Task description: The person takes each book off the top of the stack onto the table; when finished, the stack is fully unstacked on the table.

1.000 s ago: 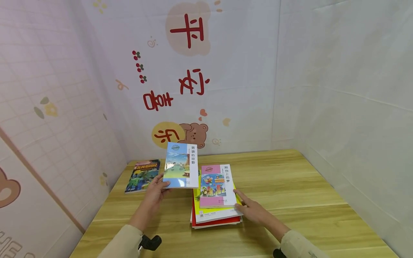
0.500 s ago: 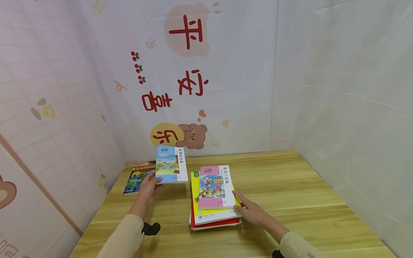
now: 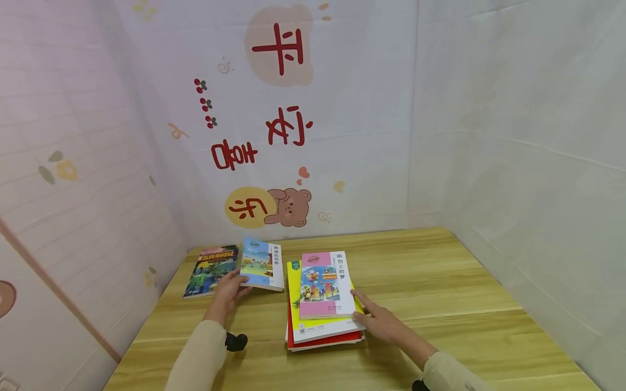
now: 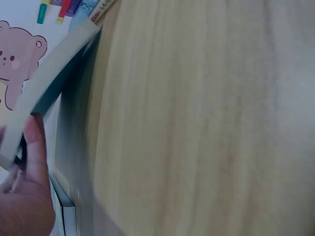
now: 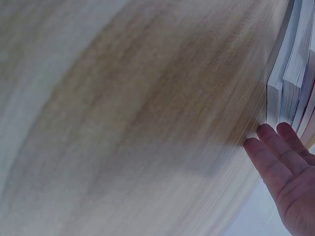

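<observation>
Blue-covered book (image 3: 257, 266) pinched in the left hand (image 3: 229, 289), tilted just off the wooden table (image 3: 440, 288) | right hand (image 3: 386, 324) apart from it, fingers straight at the right side of the book stack (image 3: 313, 332), pink book (image 3: 320, 290) on top | dark green book (image 3: 211, 273) lying farther left | printed white cloth (image 3: 357, 108) behind

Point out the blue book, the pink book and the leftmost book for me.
Blue book (image 3: 258, 265): head view, its cover picture.
Pink book (image 3: 321, 283): head view, its cover picture.
Leftmost book (image 3: 211, 272): head view, middle of its cover.
</observation>
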### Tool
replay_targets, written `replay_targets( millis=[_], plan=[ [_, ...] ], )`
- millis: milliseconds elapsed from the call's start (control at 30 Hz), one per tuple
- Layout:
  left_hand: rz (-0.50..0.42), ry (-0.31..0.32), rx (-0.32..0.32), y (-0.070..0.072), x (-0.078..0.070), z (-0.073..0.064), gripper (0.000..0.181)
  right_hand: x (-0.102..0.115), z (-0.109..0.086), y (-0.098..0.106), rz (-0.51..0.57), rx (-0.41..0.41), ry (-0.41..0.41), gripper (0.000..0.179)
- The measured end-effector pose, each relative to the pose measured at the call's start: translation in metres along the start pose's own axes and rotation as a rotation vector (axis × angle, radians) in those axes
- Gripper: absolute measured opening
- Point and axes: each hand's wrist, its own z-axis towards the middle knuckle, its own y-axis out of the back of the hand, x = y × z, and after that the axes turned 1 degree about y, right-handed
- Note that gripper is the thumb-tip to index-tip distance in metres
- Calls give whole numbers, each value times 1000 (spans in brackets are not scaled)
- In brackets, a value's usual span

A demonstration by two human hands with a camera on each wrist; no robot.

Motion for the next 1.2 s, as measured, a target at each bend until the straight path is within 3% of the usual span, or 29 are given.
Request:
replay_targets(
  millis=[200, 400, 633, 833, 1200],
  plan=[
    [63, 21, -37, -3, -4, 6, 66, -3, 1, -1, 3, 9, 9, 60],
    [160, -9, -44, -5, -15, 12, 64, -4, 2, -1, 4, 15, 17, 61],
    [512, -117, -65, -4, -20, 13, 68, -2, 1, -2, -10, 4, 25, 61],
    [510, -138, -29, -13, -23, 9, 66, -3, 1, -2, -12, -12, 3, 60],
    [499, -165, 19, -40, -30, -14, 61, -1, 1, -2, 32, -24, -25, 65]
  ],
)
